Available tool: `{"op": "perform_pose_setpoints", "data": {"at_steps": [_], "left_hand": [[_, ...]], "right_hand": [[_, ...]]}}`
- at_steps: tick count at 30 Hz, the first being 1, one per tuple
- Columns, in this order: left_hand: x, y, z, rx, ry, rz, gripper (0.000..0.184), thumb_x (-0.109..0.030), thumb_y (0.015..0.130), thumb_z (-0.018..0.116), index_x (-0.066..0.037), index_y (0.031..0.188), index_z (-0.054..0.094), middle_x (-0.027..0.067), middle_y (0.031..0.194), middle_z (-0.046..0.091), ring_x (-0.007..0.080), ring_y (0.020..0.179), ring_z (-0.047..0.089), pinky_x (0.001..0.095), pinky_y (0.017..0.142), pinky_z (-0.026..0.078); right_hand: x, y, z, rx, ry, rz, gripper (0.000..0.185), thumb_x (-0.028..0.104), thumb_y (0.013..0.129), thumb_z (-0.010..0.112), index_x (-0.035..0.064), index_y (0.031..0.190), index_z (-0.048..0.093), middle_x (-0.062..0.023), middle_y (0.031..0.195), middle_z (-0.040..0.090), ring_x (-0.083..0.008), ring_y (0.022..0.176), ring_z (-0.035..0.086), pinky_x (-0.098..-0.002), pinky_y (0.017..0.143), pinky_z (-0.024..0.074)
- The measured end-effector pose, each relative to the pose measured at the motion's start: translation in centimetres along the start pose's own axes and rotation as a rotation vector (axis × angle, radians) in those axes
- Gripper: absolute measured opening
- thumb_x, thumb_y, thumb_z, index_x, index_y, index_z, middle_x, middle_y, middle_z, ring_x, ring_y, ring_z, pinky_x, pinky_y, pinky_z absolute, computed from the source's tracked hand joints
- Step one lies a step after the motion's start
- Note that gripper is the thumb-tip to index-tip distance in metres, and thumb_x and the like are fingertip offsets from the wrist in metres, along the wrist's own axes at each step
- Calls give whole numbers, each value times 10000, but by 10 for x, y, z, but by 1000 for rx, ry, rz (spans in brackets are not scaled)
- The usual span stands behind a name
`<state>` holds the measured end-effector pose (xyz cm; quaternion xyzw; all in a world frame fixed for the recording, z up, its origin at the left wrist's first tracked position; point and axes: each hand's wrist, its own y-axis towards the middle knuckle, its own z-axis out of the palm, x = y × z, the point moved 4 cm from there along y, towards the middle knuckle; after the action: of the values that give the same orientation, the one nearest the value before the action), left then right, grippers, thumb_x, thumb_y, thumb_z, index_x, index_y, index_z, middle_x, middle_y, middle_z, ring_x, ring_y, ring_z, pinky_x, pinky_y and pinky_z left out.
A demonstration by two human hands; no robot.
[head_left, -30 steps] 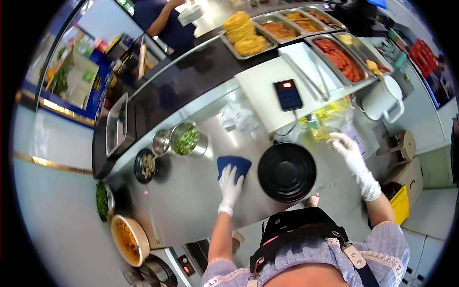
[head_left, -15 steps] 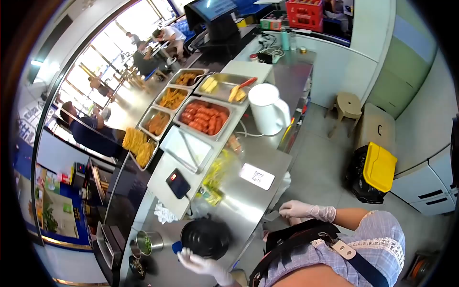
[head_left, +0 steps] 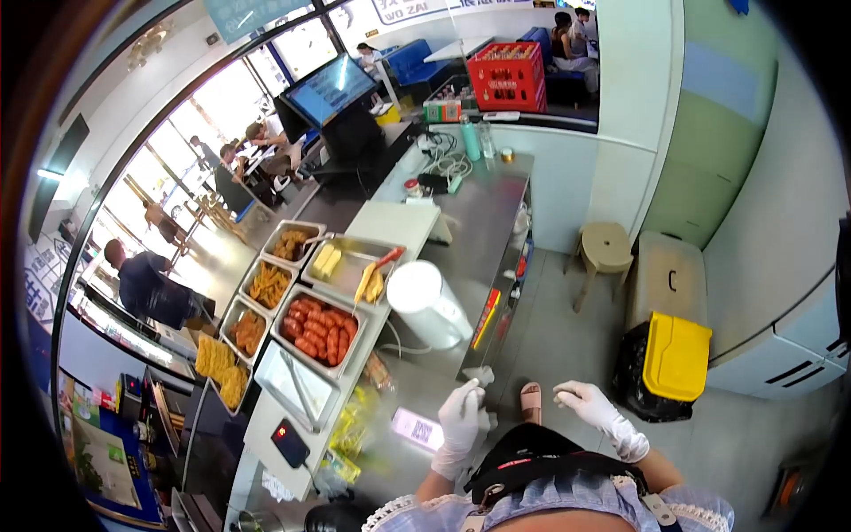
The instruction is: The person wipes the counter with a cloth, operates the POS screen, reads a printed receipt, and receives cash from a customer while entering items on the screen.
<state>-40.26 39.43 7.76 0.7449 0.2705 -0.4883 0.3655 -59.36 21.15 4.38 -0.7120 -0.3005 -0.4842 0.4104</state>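
The gloved left hand (head_left: 459,417) is curled beside a whitish plastic wad (head_left: 480,375), whether gripping it I cannot tell; the gloved right hand (head_left: 589,406) is bent, showing nothing held, its finger gap unclear. The QR-code card (head_left: 417,429) lies by the left hand; sausages (head_left: 317,330) already fill their pan, but what remains cannot be judged. Beyond, a black display's (head_left: 291,443) red digits are illegible, while a sign (head_left: 417,12) reads "WO ZAI"

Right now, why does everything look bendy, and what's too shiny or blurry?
In the head view, long edges curve and the corners go black, probably from a very wide lens; in that head view, glare streaks the monitor screen and the far windows look washed out; also in the head view, the yellow wrapper looks smeared.
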Motion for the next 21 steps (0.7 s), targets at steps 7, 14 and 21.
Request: {"op": "perform_pose_setpoints", "data": {"at_steps": [7, 14, 21], "left_hand": [[52, 110, 97, 128, -125, -49, 224, -34, 954, 517, 39, 1136, 625, 87, 903, 697, 133, 794, 649, 251, 757, 518], [69, 213, 159, 122, -340, -272, 246, -61, 974, 496, 41, 1167, 609, 96, 948, 695, 140, 870, 647, 263, 823, 511], [96, 295, 180, -32, -318, -319, 243, -71, 982, 497, 36, 1170, 608, 98, 963, 685, 130, 872, 634, 264, 831, 506]], "right_hand": [[41, 113, -57, 61, -13, -41, 287, 216, 952, 569, 26, 1159, 626, -115, 1061, 684, -207, 1000, 637, -302, 895, 477], [76, 207, -133, 64, -194, -79, 266, 196, 944, 567, 13, 1127, 629, -108, 1019, 688, -190, 938, 648, -294, 854, 495], [65, 317, -206, 54, 5, 24, 273, 168, 941, 556, -35, 1117, 609, -126, 928, 685, -194, 870, 663, -300, 794, 522]]}}
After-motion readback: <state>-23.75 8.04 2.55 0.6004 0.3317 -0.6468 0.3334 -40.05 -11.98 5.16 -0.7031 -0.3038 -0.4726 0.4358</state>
